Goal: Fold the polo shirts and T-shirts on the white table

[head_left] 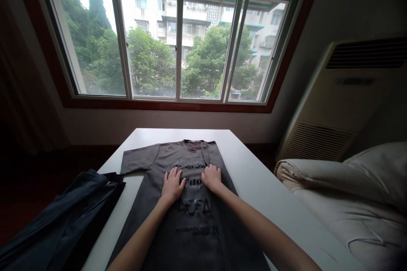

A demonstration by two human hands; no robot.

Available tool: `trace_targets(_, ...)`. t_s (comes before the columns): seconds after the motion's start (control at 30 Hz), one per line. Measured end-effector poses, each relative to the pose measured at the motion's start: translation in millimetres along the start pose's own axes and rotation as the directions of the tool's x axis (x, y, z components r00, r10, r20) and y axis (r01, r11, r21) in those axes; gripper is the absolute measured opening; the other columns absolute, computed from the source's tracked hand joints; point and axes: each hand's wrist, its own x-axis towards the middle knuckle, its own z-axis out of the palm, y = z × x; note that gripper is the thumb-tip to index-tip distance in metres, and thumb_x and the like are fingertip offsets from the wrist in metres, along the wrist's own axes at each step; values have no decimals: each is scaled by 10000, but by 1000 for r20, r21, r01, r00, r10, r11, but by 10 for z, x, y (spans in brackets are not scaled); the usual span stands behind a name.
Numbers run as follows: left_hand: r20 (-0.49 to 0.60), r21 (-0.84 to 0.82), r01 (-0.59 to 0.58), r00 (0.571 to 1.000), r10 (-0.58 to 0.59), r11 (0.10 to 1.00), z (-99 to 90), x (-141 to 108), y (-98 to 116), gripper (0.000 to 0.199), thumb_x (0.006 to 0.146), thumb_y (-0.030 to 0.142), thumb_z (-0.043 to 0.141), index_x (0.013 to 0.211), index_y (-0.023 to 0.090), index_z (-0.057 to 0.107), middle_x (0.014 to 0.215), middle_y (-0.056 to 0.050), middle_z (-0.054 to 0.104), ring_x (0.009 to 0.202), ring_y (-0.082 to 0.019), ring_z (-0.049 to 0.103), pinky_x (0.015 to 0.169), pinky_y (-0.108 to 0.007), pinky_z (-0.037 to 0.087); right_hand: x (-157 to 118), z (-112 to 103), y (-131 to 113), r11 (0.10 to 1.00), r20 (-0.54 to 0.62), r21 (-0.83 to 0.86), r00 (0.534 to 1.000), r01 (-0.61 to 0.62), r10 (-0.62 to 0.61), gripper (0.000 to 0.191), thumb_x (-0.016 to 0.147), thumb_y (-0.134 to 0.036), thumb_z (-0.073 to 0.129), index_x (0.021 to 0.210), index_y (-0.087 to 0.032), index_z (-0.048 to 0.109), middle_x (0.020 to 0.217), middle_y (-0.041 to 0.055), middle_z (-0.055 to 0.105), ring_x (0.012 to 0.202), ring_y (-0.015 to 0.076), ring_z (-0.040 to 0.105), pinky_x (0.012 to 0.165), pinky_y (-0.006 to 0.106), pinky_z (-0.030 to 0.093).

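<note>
A dark grey T-shirt (149, 203) with black printed lettering lies flat on a white table (254, 178), collar toward the window. Its left sleeve is spread out; the right side looks folded in over the body. My left hand (172, 185) rests flat on the chest of the shirt, fingers spread. My right hand (211, 176) lies palm down just beside it, near the folded edge. Neither hand grips anything.
A dark blue garment (63, 220) hangs over the table's left edge. A bed with pale bedding (356, 194) stands to the right. A floor-standing air conditioner (343, 97) is at the back right, under a wide window (178, 38).
</note>
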Motion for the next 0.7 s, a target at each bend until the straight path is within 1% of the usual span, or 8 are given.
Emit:
trace_targets(0.1,-12,-5,-4,1000,4,1000,-15,11,-35,511,981,441,367,1407,191,495,1538,-112,378,1436,-243,307,1181,-490,203,112,-43,174,999,-8,20,999,-51,51,335,907,-274,485,1080,-74,691,1157,213,644,1111,303,578,934,374,396)
trace_targets(0.17,-19,-6,-7,1000,7,1000,-21,10,-31,505,980,432,374,1407,191,495,1533,-112,386,1433,-243,313,1181,-490,207,209,-125,390,994,-10,44,995,-99,100,335,914,-289,460,1044,-101,705,1133,188,668,1071,276,609,884,326,420)
trace_targets(0.23,-21,-6,-9,1000,9,1000,-23,5,-20,503,980,424,377,1408,187,492,1530,-111,393,1429,-245,322,1180,-490,211,294,-234,689,986,-17,66,987,-156,157,340,917,-301,440,1029,-132,712,1121,159,686,1036,247,632,831,283,434)
trace_targets(0.33,-19,-6,-12,1000,12,1000,-21,2,-13,500,979,421,377,1401,181,498,1527,-111,398,1427,-248,324,1178,-489,216,334,-399,1234,963,-23,78,965,-258,261,332,905,-301,444,1023,-154,718,1069,135,710,977,230,658,756,257,445)
trace_targets(0.43,-20,-4,-11,1000,11,1000,-13,7,-19,495,979,420,378,1396,184,502,1527,-113,397,1428,-248,321,1178,-488,213,250,-506,1748,928,-16,61,929,-367,369,322,875,-294,491,1013,-116,721,997,163,718,910,255,674,698,276,453)
trace_targets(0.5,-24,-4,-8,1000,8,1000,-6,11,-25,495,978,422,377,1398,190,499,1527,-114,397,1427,-246,322,1178,-484,211,164,-527,1987,909,-24,45,910,-414,415,339,859,-280,513,1046,-73,707,1035,203,701,938,281,667,708,296,458)
trace_targets(0.6,-26,-6,-7,1000,7,1000,-1,13,-29,499,977,425,371,1400,192,497,1527,-116,397,1427,-246,322,1178,-481,209,67,-490,2113,912,-53,32,911,-409,410,407,858,-252,509,1182,-46,644,1184,239,637,1061,301,627,788,320,459)
trace_targets(0.7,-15,-7,-8,1000,8,1000,-6,12,-27,505,975,426,369,1404,188,492,1531,-119,389,1430,-251,315,1176,-487,207,34,-398,1966,955,-66,33,953,-295,297,409,876,-236,485,1245,-117,616,1292,182,587,1157,273,574,897,329,430)
